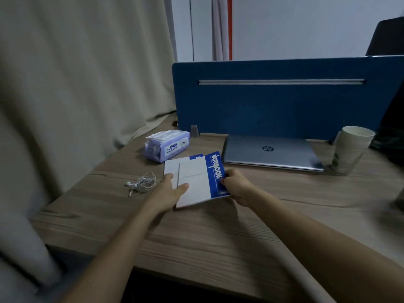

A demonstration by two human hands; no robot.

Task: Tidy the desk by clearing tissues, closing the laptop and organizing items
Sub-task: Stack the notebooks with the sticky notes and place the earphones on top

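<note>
Holding the notebooks (196, 178) flat on the wooden desk (218, 232), left hand (169, 189) closed on their left edge, right hand (235, 184) pinching the blue cover. Closed laptop (271, 153) just behind, tissue pack (167, 145) and earphones (142, 183) to the left.

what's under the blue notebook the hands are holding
A second notebook lies under the blue notebook, sticking out left. Beneath both, the desk; anything else is covered.
</note>
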